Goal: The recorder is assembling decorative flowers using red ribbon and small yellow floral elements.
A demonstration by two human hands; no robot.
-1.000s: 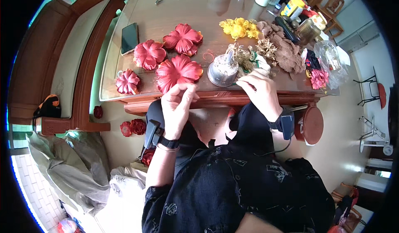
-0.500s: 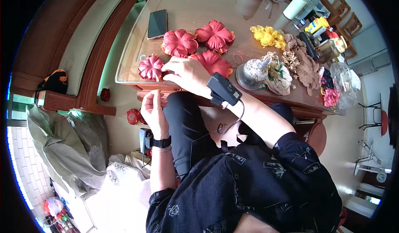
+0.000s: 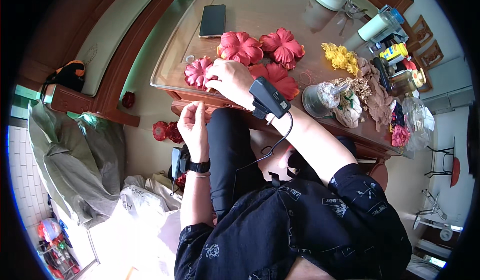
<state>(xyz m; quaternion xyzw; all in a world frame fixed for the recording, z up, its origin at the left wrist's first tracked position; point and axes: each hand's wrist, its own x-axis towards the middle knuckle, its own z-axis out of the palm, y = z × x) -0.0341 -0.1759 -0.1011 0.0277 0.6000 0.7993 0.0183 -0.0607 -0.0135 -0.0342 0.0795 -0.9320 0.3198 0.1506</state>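
Several red artificial flowers lie near the left end of the table. My right hand reaches over them, its fingers bent and closed at the right edge of the smallest flower, which is pinkish red with paler petal rims. Two bigger red flowers sit just beyond that hand, and another flower is partly covered by it. Below the table's front edge, my left hand is raised with fingers curled and thumb close to them; anything between them is too small to make out.
A phone lies behind the flowers. Rightward are a glass jar, yellow flowers, brown crocheted pieces and several bottles. Red flowers lie on the floor near grey sacks.
The view has shifted, so the table appears farther right. My right hand stays by the smallest flower; my left hand remains raised and curled below the table edge.
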